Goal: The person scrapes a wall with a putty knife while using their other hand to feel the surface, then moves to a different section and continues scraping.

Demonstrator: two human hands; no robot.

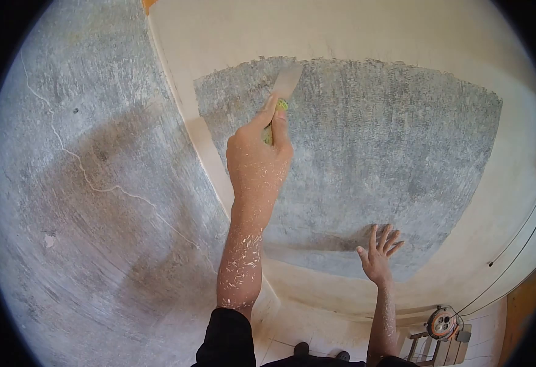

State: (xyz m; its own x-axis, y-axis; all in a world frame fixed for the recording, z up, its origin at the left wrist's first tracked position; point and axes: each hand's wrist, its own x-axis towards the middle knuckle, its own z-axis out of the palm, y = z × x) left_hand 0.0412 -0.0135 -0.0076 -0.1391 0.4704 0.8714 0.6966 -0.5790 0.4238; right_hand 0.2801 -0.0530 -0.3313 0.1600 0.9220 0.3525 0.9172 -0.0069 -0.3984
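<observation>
My left hand (259,137), arm stretched up, is closed around the green handle of a scraper (288,79). The scraper's flat blade points up and lies at the ragged upper edge of a grey patch (372,147) on the wall. Cream-coloured paint (353,30) surrounds that patch. Lower down, my right hand (378,255) is open with fingers spread, palm toward the grey patch and apparently resting on it. Pale flakes cling to both forearms, most thickly on the left one.
To the left, another grey wall surface (97,153) with a thin wavy crack meets this wall at a corner. A cable reel (443,323) sits on a wooden stool (451,350) at lower right, with cables running up from it. Two dark shoes (301,348) show on the tiled floor.
</observation>
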